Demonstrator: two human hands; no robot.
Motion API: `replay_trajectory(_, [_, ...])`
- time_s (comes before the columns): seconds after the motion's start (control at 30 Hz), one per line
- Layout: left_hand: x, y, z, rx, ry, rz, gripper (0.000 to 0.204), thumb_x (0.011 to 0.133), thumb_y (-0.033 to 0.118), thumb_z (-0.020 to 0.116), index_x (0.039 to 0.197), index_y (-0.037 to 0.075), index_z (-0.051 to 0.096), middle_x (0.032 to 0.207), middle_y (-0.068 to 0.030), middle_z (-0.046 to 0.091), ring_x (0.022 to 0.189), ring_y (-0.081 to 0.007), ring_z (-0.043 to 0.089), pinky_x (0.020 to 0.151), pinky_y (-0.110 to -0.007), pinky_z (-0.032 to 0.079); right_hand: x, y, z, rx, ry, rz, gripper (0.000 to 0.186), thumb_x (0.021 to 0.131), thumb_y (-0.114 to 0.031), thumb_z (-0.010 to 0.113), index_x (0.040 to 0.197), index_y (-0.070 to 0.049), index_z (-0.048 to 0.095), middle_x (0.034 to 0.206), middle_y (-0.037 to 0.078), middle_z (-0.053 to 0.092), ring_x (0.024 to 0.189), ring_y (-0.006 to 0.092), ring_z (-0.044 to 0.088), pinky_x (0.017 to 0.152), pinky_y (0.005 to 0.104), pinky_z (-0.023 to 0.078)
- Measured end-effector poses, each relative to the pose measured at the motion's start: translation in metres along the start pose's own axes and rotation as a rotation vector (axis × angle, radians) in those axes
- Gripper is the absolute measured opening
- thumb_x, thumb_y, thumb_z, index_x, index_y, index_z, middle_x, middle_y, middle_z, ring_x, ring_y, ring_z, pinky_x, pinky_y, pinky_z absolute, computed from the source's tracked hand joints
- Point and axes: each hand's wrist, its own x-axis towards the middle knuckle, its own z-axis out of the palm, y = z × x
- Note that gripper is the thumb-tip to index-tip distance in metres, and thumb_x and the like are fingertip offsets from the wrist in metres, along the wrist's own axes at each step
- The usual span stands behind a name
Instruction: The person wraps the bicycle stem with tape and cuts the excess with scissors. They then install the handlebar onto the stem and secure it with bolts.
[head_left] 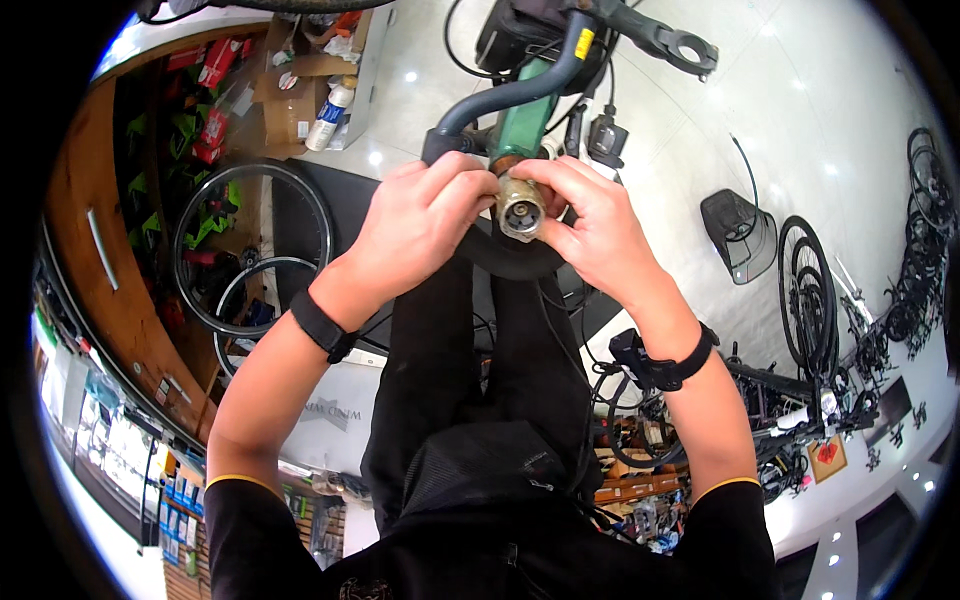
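A round metal tube end in a crinkled translucent tan wrapping caps the green bicycle frame at the upper middle. My left hand has curled fingers pinched at its left side. My right hand grips it from the right, index finger over the top and thumb lower down. A dark curved handlebar runs past the frame, its lower part passing behind my hands. A loose-hanging stem clamp sticks out at upper right, with levers and cables below it.
Bicycle wheels lie at left on a dark mat beside a wooden cabinet. A cardboard box with a white bottle stands behind. A black bag-like item and many bicycles are at right.
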Motion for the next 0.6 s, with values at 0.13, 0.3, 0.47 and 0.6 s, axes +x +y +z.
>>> replay_trajectory(0.13, [-0.0024, -0.0049, 0.0013, 0.024, -0.020, 0.012, 0.025, 0.076, 0.006, 0.072, 0.098, 0.008, 0.060, 0.093, -0.0056, 0.061, 0.071, -0.0266, 0.061, 0.063, -0.037, 0.049, 0.0002, -0.0016, 0.0001, -0.030, -0.016, 0.029, 0.042, 0.074, 0.010, 0.069, 0.114, -0.002, 0.063, 0.090, 0.008, 0.060, 0.073, 0.0167, 0.061, 0.067, 0.0288, 0.051])
replay_trajectory(0.3, [-0.0037, -0.0091, 0.0012, 0.003, 0.015, 0.045, 0.025, 0.076, 0.007, 0.072, 0.097, 0.010, 0.060, 0.092, -0.0024, 0.060, 0.068, -0.0233, 0.059, 0.061, -0.034, 0.047, 0.0032, -0.0025, 0.0017, -0.071, -0.020, 0.027, 0.042, 0.073, 0.010, 0.071, 0.113, -0.003, 0.064, 0.089, 0.007, 0.061, 0.073, 0.0153, 0.061, 0.067, 0.0276, 0.051])
replay_trajectory(0.47, [-0.0019, -0.0068, -0.0001, 0.000, 0.014, 0.029, 0.029, 0.077, 0.009, 0.068, 0.104, 0.008, 0.059, 0.100, -0.0017, 0.059, 0.076, -0.0191, 0.063, 0.062, -0.031, 0.047, 0.0024, -0.0012, 0.0024, -0.113, -0.008, 0.033, 0.041, 0.074, 0.007, 0.072, 0.113, -0.004, 0.066, 0.087, 0.006, 0.060, 0.073, 0.0145, 0.059, 0.066, 0.0276, 0.051])
replay_trajectory(0.6, [-0.0021, -0.0075, -0.0023, 0.128, -0.025, 0.129, 0.027, 0.077, 0.014, 0.062, 0.103, 0.005, 0.059, 0.099, -0.0030, 0.058, 0.073, -0.0155, 0.063, 0.061, -0.030, 0.047, 0.0039, -0.0014, 0.0033, -0.118, 0.000, 0.033, 0.041, 0.073, 0.007, 0.072, 0.112, -0.002, 0.066, 0.090, 0.006, 0.062, 0.075, 0.0149, 0.060, 0.067, 0.0274, 0.051])
